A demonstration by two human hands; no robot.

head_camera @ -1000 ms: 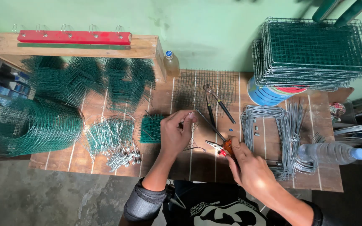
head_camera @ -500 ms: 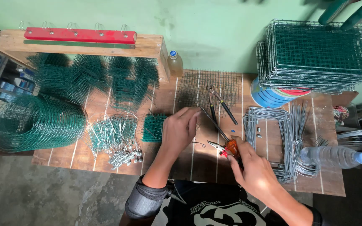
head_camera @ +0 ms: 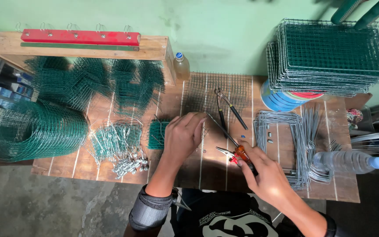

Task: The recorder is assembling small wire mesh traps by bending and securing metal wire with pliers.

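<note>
The left hand (head_camera: 184,134) lies palm-down, fingers curled on a thin wire (head_camera: 219,127) on the wooden worktop (head_camera: 207,166). The right hand (head_camera: 264,175) is closed around orange-handled pliers (head_camera: 235,154) — their tip points left, just beside the wire. A grey mesh panel (head_camera: 218,90) with black pliers (head_camera: 227,107) lies beyond; bent wire frames (head_camera: 286,140) and a water bottle (head_camera: 347,161) lie to the right — green mesh rolls (head_camera: 31,129) to the left.

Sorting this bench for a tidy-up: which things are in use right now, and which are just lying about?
In use:
left hand on wire mesh panel
right hand holding orange-handled pliers

Lying about:
black-handled pliers
mesh roll
stacked wire cages
water bottle
</note>
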